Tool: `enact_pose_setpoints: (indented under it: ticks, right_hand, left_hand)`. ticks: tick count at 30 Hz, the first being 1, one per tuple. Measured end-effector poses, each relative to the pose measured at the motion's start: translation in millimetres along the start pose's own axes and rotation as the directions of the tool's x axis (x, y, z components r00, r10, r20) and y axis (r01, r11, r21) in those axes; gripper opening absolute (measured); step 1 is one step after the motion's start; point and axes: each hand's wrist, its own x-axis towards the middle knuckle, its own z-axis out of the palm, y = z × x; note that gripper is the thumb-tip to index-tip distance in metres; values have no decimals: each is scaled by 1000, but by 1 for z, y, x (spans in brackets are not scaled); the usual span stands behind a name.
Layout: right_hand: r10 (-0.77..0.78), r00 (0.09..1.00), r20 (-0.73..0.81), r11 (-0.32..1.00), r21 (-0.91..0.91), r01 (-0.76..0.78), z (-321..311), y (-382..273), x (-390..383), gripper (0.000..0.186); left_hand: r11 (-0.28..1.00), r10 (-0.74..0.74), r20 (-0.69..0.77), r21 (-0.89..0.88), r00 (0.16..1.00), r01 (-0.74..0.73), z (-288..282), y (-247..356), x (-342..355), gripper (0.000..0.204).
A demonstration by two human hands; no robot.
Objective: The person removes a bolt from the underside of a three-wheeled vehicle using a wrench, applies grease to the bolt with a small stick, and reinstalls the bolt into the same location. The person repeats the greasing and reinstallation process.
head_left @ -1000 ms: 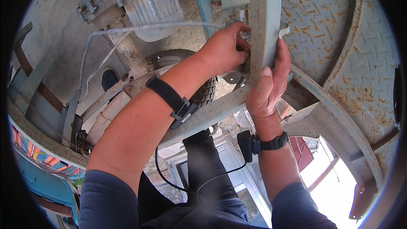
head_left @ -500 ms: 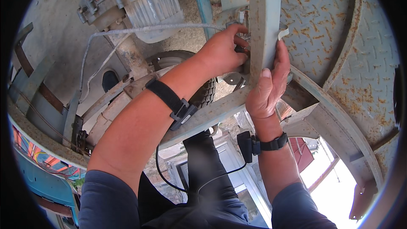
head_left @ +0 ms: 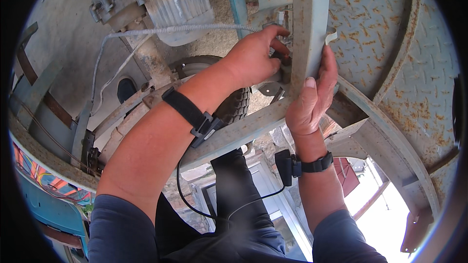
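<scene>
My left hand (head_left: 256, 56) reaches to the left side of an upright, rust-spotted metal beam (head_left: 308, 19). Its fingers are curled in a pinch at a small dark part beside the beam, mostly hidden by the fingers and too small to name. My right hand (head_left: 314, 95) lies along the beam's right edge, its thumb on the near face and a finger stretched up the side; the other fingers are hidden. That fingertip touches a curled pale strip (head_left: 331, 36). A grey corrugated cable sleeve (head_left: 195, 28) runs from the left to near my left fingertips.
A finned metal motor housing (head_left: 178, 7) sits at the upper left. A treaded tyre (head_left: 236, 104) shows behind my left forearm. A crossbar (head_left: 243, 129) joins the beam below my hands. Rusty diamond-plate sheet (head_left: 365, 34) and a curved frame rail (head_left: 390, 122) are at the right.
The beam and both hands appear slightly farther right in the picture. My left fingers have shifted a little at the small dark part; my right hand keeps its place against the beam.
</scene>
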Motion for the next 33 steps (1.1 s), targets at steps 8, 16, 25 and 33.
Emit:
enact_pose_setpoints:
  ticks: [8,16,25,33]
  right_hand:
    - [29,1000,-9,998,-53,-29,0,0,0,71]
    - [18,1000,-15,999,-48,-18,0,1,0,71]
    - [21,1000,0,999,-38,-21,1,-1,1,68]
    - [32,999,-3,998,-45,-33,0,-1,0,69]
  left_hand:
    - [995,50,5,91,999,-50,0,2,-3,60]
    - [996,72,-38,-41,997,-74,-6,-11,-1,65]
    - [994,8,-34,-111,999,-12,-6,-14,-4,67]
    - [995,100,-159,28,982,-96,9,-16,-6,76]
